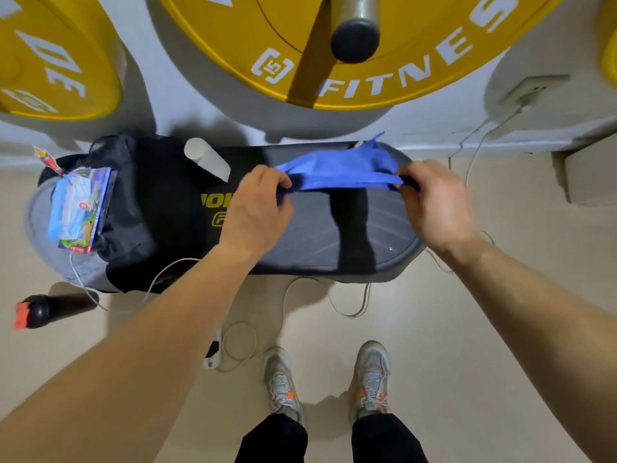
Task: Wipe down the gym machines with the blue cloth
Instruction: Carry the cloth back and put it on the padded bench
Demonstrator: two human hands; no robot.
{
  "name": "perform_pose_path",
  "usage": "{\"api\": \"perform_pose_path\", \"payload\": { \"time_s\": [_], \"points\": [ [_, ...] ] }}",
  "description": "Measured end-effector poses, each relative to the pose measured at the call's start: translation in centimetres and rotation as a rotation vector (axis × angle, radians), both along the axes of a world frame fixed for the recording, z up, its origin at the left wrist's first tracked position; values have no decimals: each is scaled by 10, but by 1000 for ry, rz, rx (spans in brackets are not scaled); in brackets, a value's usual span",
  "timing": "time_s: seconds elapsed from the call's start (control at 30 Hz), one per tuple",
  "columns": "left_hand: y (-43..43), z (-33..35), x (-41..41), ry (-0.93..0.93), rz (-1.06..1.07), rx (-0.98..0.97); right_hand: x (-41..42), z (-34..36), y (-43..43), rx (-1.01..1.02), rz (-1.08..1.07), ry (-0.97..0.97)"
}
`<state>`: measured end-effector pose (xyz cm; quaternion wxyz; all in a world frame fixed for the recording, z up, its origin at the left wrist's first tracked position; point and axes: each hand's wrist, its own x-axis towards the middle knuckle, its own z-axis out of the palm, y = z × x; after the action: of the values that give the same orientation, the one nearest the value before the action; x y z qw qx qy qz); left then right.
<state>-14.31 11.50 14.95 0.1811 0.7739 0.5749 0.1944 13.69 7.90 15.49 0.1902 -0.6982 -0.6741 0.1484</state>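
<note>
Both hands are out over a low, dark oval exercise platform [334,235] that sits on the pale floor [434,329] against the wall; between them the blue cloth [340,172] is stretched taut above the platform's far half, its near edge pulled into a straight band and its far part bunched up towards the wall; the left hand [257,208] has its fingers [278,182] curled tight around the cloth's left end, and the right hand [434,202] has its fingers closed on the right end, so each hand holds one end; the cloth throws a dark shadow across the ribbed grey top of the platform; the left half of the platform is covered by a black bag [150,212] with yellow lettering, partly hidden by the left wrist; a white cylinder [207,158] lies tilted on the bag near the wall, and a colourful packet [80,208] rests on the bag's left end; a dark bottle with a red cap [50,310] lies on the floor to the left, just beside the bag; thin white cables [334,302] loop over the floor in front of the platform; large yellow weight plates [384,61] hang above, the middle one on a metal bar; two grey trainers [372,379] stand on the floor below the hands
</note>
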Motion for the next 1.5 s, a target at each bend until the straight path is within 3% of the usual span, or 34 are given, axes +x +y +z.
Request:
{"api": "perform_pose_path", "payload": {
  "time_s": [0.17,0.33,0.5,0.6,0.8,1.1,1.2,1.27,1.37,1.5],
  "points": [
    [-48,-78,-4,213,-132,-136,-7,-75,-46,-173,53,-108],
    [-94,-145,-18,172,-47,-437,-15,-147,-98,-405,166,-197],
    [-125,-149,-31,196,-101,-561,-15,-149,-119,-619,207,-161],
    [-113,-129,-35,143,9,-639,-9,-129,-97,-781,222,-136],
    [-33,-118,-32,87,177,-561,-5,-116,-5,-587,178,-138],
    [29,-205,-22,177,360,-427,-28,-207,77,-463,149,-240],
    [27,-223,-25,214,391,-348,-39,-221,65,-226,20,-286],
    [25,-226,-27,329,303,-335,-53,-220,41,-124,-37,-317],
    [32,-225,-32,411,152,-354,-96,-222,-1,-87,74,-201],
    [45,-232,-34,293,131,-346,-175,-234,-29,-229,233,10]
  ]
}}
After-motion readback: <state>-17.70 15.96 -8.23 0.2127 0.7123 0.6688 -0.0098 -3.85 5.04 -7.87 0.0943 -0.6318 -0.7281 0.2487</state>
